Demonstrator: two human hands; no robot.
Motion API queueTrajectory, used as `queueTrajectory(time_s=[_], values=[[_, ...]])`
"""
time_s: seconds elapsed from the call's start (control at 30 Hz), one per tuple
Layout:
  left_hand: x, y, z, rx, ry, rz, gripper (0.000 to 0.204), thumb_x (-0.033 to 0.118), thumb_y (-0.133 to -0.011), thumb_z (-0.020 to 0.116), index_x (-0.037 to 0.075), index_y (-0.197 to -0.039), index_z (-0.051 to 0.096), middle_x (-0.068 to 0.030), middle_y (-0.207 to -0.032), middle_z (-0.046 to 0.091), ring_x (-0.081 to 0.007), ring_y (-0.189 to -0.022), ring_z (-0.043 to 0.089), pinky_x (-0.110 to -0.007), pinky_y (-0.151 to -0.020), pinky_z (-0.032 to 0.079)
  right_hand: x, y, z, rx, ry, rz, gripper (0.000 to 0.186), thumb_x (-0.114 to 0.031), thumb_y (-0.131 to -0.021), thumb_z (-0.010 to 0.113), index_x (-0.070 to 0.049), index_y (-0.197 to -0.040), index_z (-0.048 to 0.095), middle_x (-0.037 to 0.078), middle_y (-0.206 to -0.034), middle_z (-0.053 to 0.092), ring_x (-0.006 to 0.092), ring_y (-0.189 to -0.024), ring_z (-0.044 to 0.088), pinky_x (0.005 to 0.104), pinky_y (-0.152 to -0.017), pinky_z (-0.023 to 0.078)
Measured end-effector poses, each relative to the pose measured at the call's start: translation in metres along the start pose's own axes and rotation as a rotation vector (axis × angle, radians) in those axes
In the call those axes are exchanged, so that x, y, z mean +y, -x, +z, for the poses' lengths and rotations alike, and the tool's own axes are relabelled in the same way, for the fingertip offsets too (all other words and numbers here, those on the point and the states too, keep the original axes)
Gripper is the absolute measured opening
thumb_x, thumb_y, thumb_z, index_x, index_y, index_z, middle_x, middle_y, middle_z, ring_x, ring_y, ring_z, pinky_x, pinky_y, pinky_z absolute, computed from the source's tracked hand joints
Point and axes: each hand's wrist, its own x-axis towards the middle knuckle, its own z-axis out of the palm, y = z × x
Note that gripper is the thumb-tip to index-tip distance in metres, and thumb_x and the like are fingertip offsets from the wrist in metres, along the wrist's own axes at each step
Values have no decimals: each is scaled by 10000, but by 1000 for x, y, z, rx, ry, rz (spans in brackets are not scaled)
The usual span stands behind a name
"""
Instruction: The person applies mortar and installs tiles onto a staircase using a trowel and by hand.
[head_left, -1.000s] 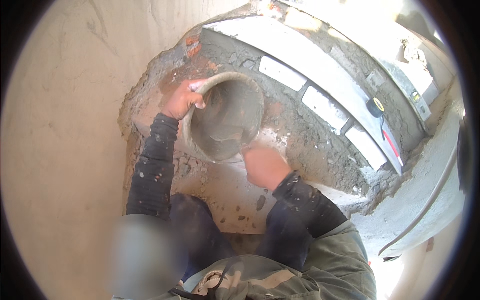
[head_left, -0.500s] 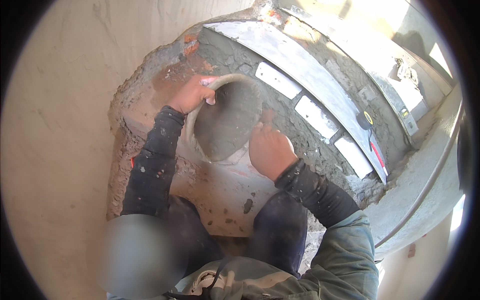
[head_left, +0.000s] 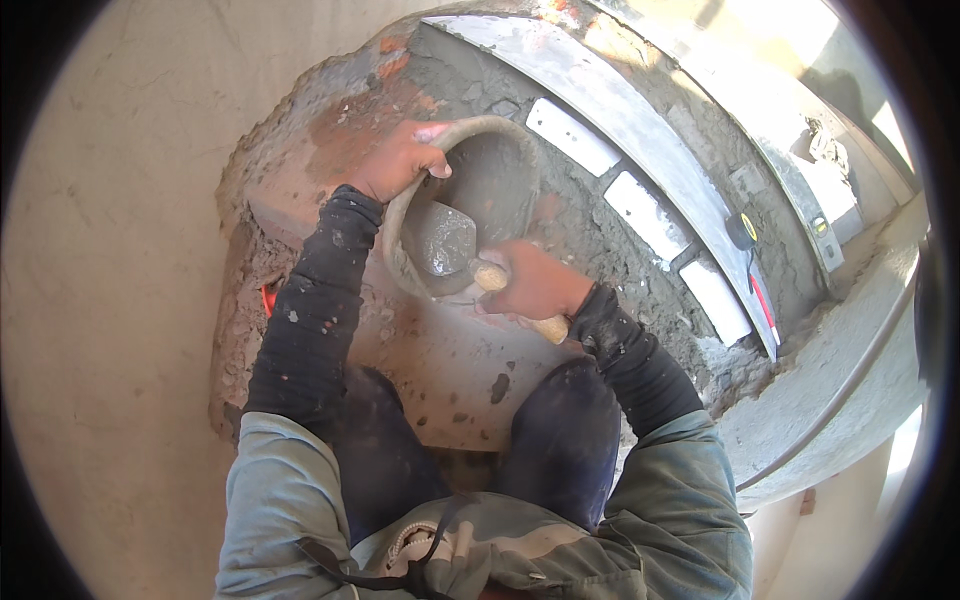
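Note:
A round, mortar-crusted bucket [head_left: 522, 165] stands tilted in front of me, with wet grey mortar inside. My left hand [head_left: 408, 160] grips its rim at the upper left, thumb over the edge. In my right hand [head_left: 535, 280] is a trowel [head_left: 446, 240], its wooden handle in my closed fingers. The wet, shiny blade lies inside the bucket near the lower left wall.
Beyond the bucket, several white tiles [head_left: 570, 137] lie along a bed of rough mortar [head_left: 590, 240], beside a long pale slab [head_left: 600, 95]. On the slab rest a tape measure [head_left: 741, 231] and a red marker [head_left: 762, 300]. Farther right lies a spirit level [head_left: 820, 230].
The trowel blade has come into sight inside the bucket. My right hand has turned, now showing the wooden handle. My left hand keeps its hold on the rim.

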Motion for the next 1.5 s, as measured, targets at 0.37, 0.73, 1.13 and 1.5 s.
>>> queueTrajectory(time_s=[0.37, 0.73, 1.13, 1.5], values=[[8, 79, 24, 282, -112, 280, 615, 167, -734, 649, -61, -1306, 623, -191, -1412, 567, -262, -1345, 480, -343, -1139, 319, 41, 52, 18, 222, 86, -21, 359, -197, -789, 753, 9, -1070, 668, 192, -919, 689, 300, -816, 665, 402, -765, 519], [14, 157, 0, 807, 136, 84, 517, 52, -842, 576, -110, -1332, 556, -129, -1222, 632, -205, -1068, 612, -314, -956, 464, 19, 139, -78, -435, -531, 66, 254, -187, -855, 781, 25, -938, 668, 78, -711, 669, 141, -552, 637, 273, -504, 478], [1, 160, -11, 935, 108, 42, 491, 8, -815, 611, -85, -1298, 606, -63, -1091, 654, -144, -986, 586, -255, -924, 435, 109, 177, -34, 722, -538, 535, 141, -141, -945, 650, -1, -943, 656, 14, -688, 579, 98, -472, 493, 245, -411, 367], [3, 161, -13, 863, 36, 55, 519, 30, -838, 568, -102, -1340, 555, -135, -1212, 626, -217, -1075, 606, -304, -970, 452, 165, 149, -22, 988, -51, 564, 365, -229, -931, 704, 30, -1125, 536, 130, -789, 629, 176, -551, 618, 324, -451, 473]])
